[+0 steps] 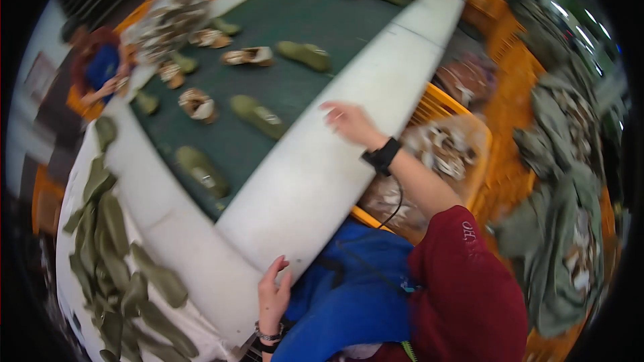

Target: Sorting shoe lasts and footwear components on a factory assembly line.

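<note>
My right hand [349, 124] is over the white border [322, 154] on the near right side of the dark green conveyor belt [261, 154]. Its fingers are loosely bent and a little blurred, with nothing seen in them. My left hand [274, 291], low in front of my blue apron [342, 315], has its thumb and fingers apart and empty. Nearest to my right hand on the belt lies an olive-green sole-shaped piece [251, 112] with a white label. Another green piece [194, 164] lies closer to me. A tan and white shoe upper [196, 104] rests farther left.
A heap of olive-green sole-shaped pieces [111, 255] covers the white surface at left. Yellow crates [486, 151] with bagged brown-white pieces [443, 151] stand at right, beside grey-green cloth [560, 228]. Another person [104, 64] works across the belt at far left.
</note>
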{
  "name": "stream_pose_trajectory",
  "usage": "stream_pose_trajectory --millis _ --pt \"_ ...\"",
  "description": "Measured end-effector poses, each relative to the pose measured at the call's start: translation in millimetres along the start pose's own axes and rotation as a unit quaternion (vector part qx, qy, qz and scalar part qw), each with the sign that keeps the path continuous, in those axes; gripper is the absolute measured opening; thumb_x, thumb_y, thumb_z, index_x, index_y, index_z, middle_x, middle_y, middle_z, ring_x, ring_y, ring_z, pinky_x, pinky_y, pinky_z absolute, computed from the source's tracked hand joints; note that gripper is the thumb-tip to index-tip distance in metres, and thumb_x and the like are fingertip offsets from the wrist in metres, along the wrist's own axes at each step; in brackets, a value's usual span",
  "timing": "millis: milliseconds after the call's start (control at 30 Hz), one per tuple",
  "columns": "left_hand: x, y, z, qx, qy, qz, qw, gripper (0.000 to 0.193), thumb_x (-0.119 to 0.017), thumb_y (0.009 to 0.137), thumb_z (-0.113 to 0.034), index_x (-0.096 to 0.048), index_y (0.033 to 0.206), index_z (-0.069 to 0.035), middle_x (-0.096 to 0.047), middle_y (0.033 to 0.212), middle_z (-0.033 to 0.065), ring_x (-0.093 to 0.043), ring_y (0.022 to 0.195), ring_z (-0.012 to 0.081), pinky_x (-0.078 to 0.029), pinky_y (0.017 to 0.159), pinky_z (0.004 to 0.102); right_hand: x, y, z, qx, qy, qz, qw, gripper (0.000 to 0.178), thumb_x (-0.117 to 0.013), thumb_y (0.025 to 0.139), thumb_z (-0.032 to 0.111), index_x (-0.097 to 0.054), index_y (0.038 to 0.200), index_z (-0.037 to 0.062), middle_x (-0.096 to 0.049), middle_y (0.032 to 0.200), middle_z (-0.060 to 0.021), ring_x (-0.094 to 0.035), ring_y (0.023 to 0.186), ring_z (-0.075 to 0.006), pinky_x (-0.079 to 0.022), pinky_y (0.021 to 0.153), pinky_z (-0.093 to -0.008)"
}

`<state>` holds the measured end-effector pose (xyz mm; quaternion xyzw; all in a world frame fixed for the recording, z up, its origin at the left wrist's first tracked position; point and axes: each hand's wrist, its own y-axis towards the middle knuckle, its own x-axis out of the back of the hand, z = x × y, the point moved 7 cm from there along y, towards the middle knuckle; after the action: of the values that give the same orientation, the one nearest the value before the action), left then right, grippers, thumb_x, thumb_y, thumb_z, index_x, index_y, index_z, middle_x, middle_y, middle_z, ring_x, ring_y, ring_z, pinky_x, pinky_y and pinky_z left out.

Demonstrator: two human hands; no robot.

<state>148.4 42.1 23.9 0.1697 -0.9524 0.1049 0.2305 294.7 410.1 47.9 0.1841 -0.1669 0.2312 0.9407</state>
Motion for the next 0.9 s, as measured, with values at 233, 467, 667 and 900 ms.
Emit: stream_pose_trajectory --millis 233,467,667,900 --pt "-70 26 -42 -0.032 0.069 0.166 0.983 0.035 -0.059 0.085 -0.007 -0.055 0.119 0.0 -0.064 0.105 0.0171 -0.063 0.093 0.0296 -0.049 0.081 0.0337 286 -244 -232 -0.234 -0.28 -0.32 0.874 0.02 -0.052 0.083 0.01 -0.067 0.096 0.0034 -0.068 0.089 -0.018 -0.065 0.084 -0.0324 -0.051 0.075 -0.0371" --pt "-103 53 -80 -0.084 0.16 0.202 0.962 0.036 -0.058 0.084 -0.005 -0.055 0.12 0.001 -0.065 0.105 0.0176 -0.063 0.097 0.0302 -0.049 0.081 0.0337 236 -255 -219 -0.343 -0.425 -0.2 0.814 0.064 -0.071 0.071 0.016 -0.043 0.129 0.0147 -0.049 0.118 -0.0174 -0.056 0.101 -0.0372 -0.048 0.084 -0.0449" --pt "-136 72 -107 -0.107 0.19 0.242 0.945 0.036 -0.059 0.084 -0.005 -0.055 0.119 0.0 -0.066 0.105 0.0173 -0.063 0.098 0.0303 -0.048 0.085 0.0333 234 -235 -290 -0.425 -0.398 -0.069 0.81 0.034 -0.062 0.077 0.017 -0.057 0.11 0.0091 -0.064 0.099 -0.0179 -0.061 0.091 -0.037 -0.049 0.078 -0.0455" --pt "-120 81 -103 -0.096 0.105 0.203 0.969 0.035 -0.055 0.087 -0.003 -0.053 0.121 0.001 -0.066 0.104 0.0165 -0.064 0.098 0.026 -0.048 0.087 0.0329 217 -198 -58 -0.152 -0.297 -0.167 0.928 0.008 -0.054 0.071 0.007 -0.056 0.078 0.0046 -0.06 0.08 -0.0135 -0.058 0.076 -0.0374 -0.047 0.065 -0.0463"
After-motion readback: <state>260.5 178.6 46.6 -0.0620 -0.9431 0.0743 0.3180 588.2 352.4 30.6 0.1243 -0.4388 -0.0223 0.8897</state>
